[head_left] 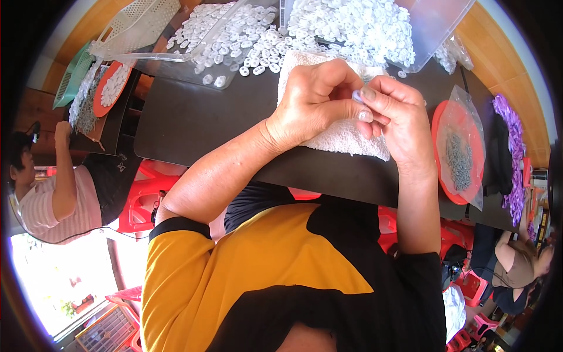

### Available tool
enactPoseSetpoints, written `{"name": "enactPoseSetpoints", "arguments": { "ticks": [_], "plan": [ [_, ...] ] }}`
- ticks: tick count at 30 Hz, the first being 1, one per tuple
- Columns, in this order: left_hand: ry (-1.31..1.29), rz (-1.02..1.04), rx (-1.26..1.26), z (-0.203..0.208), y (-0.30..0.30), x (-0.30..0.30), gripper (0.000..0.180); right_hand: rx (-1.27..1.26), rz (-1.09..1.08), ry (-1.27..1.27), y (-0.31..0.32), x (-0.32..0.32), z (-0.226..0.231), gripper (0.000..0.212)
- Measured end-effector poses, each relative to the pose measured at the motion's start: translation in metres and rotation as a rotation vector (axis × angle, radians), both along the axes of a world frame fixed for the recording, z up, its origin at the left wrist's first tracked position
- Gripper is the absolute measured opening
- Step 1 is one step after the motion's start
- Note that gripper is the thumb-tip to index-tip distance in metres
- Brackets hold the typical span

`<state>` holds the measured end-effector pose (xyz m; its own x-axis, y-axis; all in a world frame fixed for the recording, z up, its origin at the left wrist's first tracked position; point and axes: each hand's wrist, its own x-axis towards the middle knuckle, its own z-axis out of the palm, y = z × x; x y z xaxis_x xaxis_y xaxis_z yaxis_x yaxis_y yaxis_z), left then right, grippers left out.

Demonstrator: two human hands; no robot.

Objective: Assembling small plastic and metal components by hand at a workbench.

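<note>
Both hands meet above a white towel point(346, 141) on the dark table. My left hand point(319, 102) is closed, thumb and forefinger pinching a small pale lavender piece point(357, 96). My right hand point(402, 111) is closed too, its thumb and fingertips pressed against the same piece from the other side. Fingers cover most of it, so its kind does not show. Just beyond the towel lie many small white oval pieces with holes point(267, 56), some loose on the table. More of them fill a clear plastic bin point(431, 35).
Another clear bin point(176, 57) lies at the far left. At right, a red tray point(438, 126) carries a clear bag of small metal parts point(460, 161). Beyond it runs a purple strip point(516, 158). Co-workers sit left point(64, 193) and right point(519, 264). A white basket point(138, 26) stands far left.
</note>
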<state>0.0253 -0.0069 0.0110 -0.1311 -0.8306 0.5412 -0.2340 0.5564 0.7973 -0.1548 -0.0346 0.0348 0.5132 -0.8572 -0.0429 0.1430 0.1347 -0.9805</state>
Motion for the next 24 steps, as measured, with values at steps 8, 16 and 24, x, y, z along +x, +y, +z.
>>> {"name": "enactPoseSetpoints", "arguments": {
  "ticks": [8, 16, 24],
  "plan": [
    [0.007, -0.019, -0.042, -0.003, 0.003, 0.001, 0.027, 0.070, 0.033, -0.069, 0.004, 0.001, -0.003, 0.021],
    [-0.022, -0.019, 0.023, -0.009, -0.004, 0.006, 0.027, 0.150, 0.158, -0.136, -0.005, -0.001, -0.016, 0.019],
    [0.189, -0.105, 0.146, -0.007, -0.010, 0.000, 0.027, -0.013, 0.006, -0.045, -0.004, 0.001, -0.005, 0.023]
  ]
}}
